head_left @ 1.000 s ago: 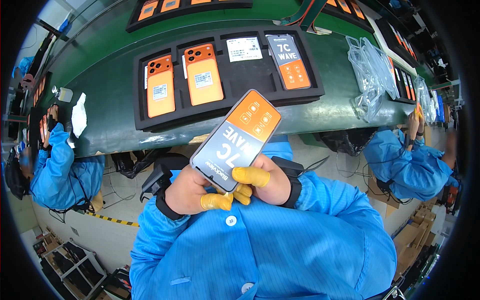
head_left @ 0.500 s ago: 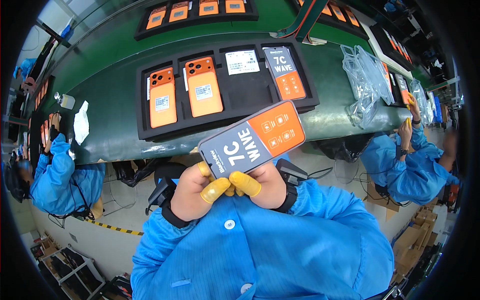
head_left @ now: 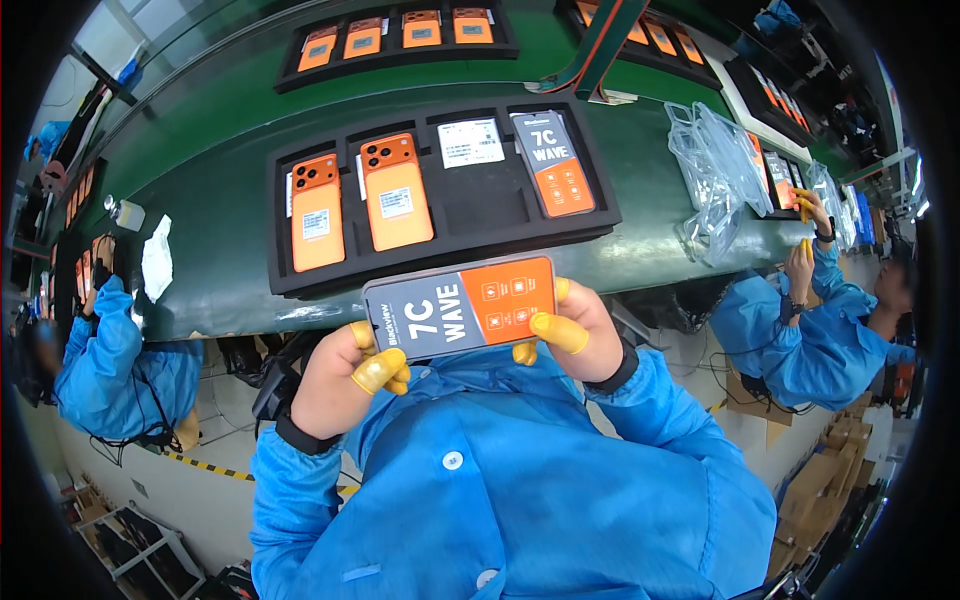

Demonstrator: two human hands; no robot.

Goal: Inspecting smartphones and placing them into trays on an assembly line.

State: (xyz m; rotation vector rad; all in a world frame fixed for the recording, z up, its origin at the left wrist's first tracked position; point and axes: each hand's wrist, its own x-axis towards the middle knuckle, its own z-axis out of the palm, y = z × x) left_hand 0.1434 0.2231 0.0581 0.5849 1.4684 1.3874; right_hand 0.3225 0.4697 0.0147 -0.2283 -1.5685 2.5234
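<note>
Left hand [head_left: 340, 385] and right hand [head_left: 572, 335] grip a grey-and-orange phone [head_left: 462, 306] sideways above the green desk [head_left: 190, 250]. Fingertips apparently wear yellow caps.

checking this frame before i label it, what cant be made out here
All in the head view:
- Back of the held phone: it faces away from the camera.
- Palms of the left hand and right hand: turned under, behind the phone.
- Small icons on the phone's film: too small.
- Contents of the clear bags: glare and creases.
- Far trays: cut by the upper edge.
</note>
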